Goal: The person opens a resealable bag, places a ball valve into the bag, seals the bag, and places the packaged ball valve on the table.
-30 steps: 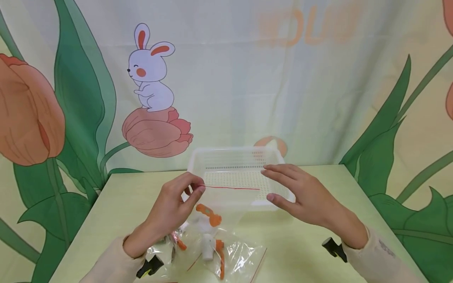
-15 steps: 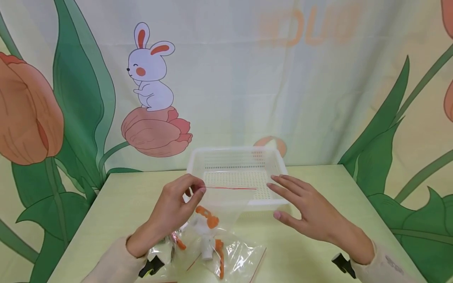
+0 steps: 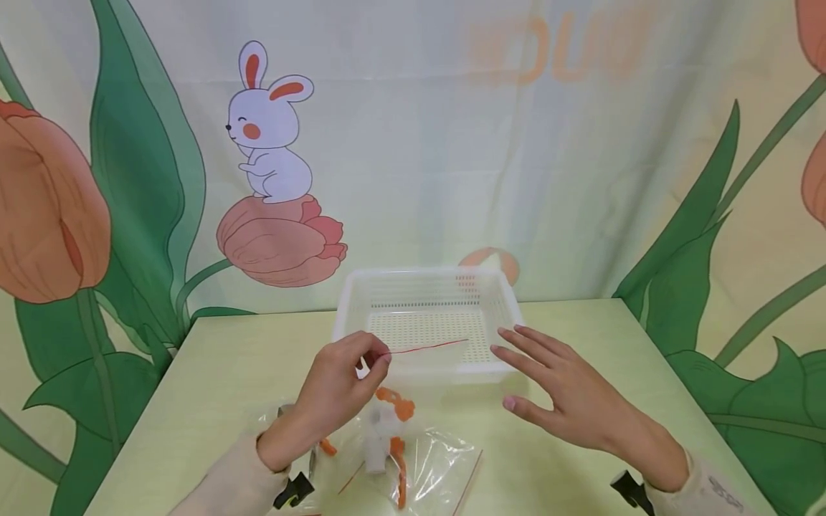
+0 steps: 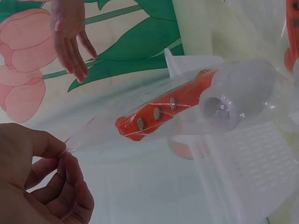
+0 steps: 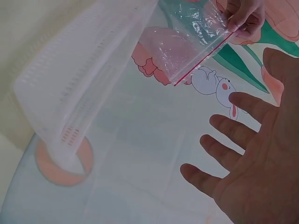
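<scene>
My left hand pinches one corner of a clear zip-lock bag between thumb and fingertips. The bag's red seal line stretches rightward in front of the basket. Inside the bag, in the left wrist view, hang an orange piece with grey dots and a rounded white piece with a round hole. Held apart from the bag's free end, my right hand has its fingers spread and nothing in them.
A white perforated plastic basket stands at the table's back, behind the hands. Nearer me lies another clear bag by an orange strip and a white cylinder. More bagged pieces lie partly hidden under my left forearm. A printed curtain hangs behind.
My left hand has shifted right and slightly down with the bag, whose seal line now slants up to the right. My right hand has drawn back lower and to the right, fingers spread.
</scene>
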Action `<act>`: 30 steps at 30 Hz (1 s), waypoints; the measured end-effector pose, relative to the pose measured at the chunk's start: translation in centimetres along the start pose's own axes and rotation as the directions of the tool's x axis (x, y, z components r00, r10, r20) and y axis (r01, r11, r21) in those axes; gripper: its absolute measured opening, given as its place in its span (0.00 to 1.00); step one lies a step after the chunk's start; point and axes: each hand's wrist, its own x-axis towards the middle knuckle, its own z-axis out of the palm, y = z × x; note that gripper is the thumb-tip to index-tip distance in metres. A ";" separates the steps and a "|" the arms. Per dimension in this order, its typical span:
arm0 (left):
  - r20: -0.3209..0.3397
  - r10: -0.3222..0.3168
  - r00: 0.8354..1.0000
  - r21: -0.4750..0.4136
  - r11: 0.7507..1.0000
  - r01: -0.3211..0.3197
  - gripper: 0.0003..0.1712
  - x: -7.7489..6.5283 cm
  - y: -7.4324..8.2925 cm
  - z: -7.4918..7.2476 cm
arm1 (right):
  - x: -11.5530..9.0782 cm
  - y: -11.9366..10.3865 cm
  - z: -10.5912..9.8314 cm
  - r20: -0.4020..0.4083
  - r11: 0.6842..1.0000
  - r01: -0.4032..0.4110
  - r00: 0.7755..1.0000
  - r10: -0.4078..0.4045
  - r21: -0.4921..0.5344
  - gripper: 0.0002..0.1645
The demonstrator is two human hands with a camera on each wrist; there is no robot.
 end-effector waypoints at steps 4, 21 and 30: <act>0.021 -0.018 1.000 -0.043 0.999 0.019 0.09 -0.2 0.1 0.9 | -0.1 0.0 0.1 0.002 1.000 0.001 1.000 -0.001 0.009 0.37; 0.210 -0.051 0.976 -0.242 0.965 0.103 0.06 -0.8 2.3 6.1 | -0.7 0.7 0.0 0.008 0.998 -0.062 0.998 0.062 0.006 0.36; 0.377 -0.045 0.925 -0.356 0.915 0.190 0.05 -1.3 4.3 9.3 | -1.5 1.4 -0.5 0.014 0.993 -0.119 0.993 0.119 0.022 0.35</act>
